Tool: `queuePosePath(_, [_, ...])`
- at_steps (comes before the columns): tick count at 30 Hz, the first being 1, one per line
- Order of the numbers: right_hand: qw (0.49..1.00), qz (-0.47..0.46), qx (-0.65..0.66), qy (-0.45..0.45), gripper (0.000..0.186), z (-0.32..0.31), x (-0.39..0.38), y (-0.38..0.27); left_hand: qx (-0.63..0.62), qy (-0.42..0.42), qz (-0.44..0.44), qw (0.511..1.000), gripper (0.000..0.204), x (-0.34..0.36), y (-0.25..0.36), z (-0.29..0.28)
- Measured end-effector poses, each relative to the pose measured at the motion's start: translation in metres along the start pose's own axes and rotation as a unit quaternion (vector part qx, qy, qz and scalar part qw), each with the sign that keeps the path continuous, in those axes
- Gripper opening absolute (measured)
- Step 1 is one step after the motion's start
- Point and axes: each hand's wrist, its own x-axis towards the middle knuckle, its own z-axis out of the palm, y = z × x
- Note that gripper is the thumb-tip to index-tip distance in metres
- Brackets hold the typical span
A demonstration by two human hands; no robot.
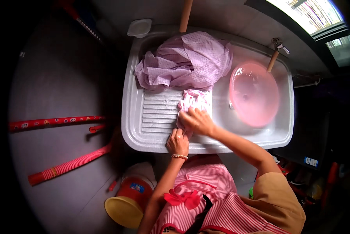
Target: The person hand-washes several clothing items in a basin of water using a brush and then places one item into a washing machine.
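1. A white laundry sink (132,117) with a ribbed washboard (159,113) moulded into its left half fills the middle of the view.
2. The right hand (197,121) lies palm down, fingers bent, pressing on a small pink-and-white patterned cloth (196,99) at the right edge of the ribs.
3. The left hand (177,142) sits just near of it at the sink's near rim, fingers curled on the cloth's near end; whether it pinches the fabric or only pushes on it cannot be told.
4. The two hands touch or almost touch, the left one wearing a pearl bracelet (179,156) at the wrist.
5. The small cloth stretches from the hands toward the far side, ending against a bundled lilac checked garment (186,62) heaped at the far end of the sink.
6. A pink plastic basin (254,93) rests tilted in the right half of the sink, below a tap (278,45).
7. A red corrugated hose (71,165) and a red patterned pole (54,121) lie on the grey floor to the left.
8. An orange bucket (136,189) with a yellow bowl (122,210) stands near the person, who wears a pink striped apron (218,187).
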Motion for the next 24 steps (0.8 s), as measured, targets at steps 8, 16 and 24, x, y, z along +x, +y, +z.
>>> queuePosePath(8, [0.964, 0.264, 0.013, -0.014, 0.032, 0.014, 0.053, 0.071, -0.004, -0.01, 0.009, 1.0, 0.015, -0.001, 0.004, 0.001])
queuePosePath(16, [0.958, 0.286, -0.023, -0.03, 0.038, 0.021, 0.051, 0.07, -0.02, -0.001, 0.015, 1.0, 0.014, -0.001, 0.007, 0.004])
queuePosePath(24, [0.976, 0.131, 0.113, 0.134, 0.039, 0.029, 0.086, 0.016, 0.002, 0.019, -0.005, 1.0, 0.015, -0.001, 0.0, 0.007])
